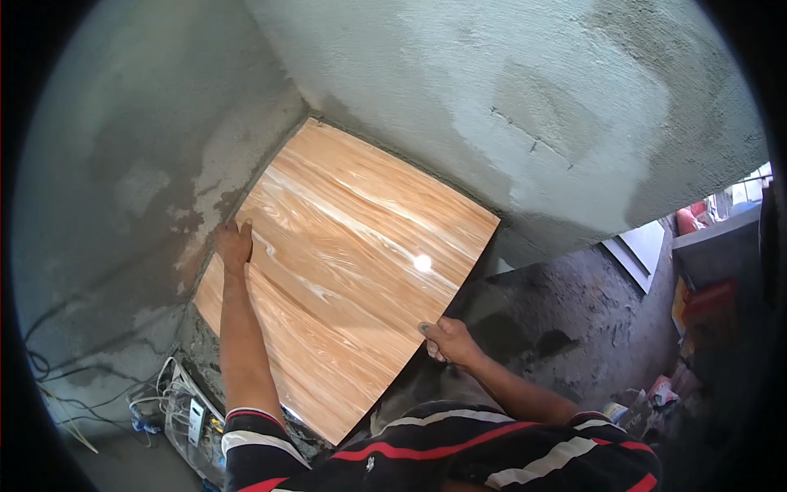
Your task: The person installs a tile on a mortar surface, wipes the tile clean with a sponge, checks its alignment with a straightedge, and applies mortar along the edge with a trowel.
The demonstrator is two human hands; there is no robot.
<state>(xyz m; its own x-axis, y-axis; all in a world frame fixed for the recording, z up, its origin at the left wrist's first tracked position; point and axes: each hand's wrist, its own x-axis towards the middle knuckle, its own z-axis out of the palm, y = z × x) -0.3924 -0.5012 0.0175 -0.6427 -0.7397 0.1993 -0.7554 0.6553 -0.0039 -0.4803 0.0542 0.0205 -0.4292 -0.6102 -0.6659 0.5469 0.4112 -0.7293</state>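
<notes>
A large glossy tile [344, 246] with an orange-brown wood-grain pattern lies in the corner between two rough cement walls. Its far corner reaches close to where the walls meet. At its left edge, beside the left wall, my left hand [234, 244] grips the tile, with fingertips partly hidden at the edge. My right hand [449, 340] is closed on the opposite edge, thumb on top and fingers curled underneath. A bright light reflection shows on the tile's surface.
Cables and a white power strip [196, 421] lie at the lower left. Pale flat panels [639, 252] rest on the rough floor [566, 307] at the right. Cluttered packets [662, 391] and a red object [710, 299] sit at the far right.
</notes>
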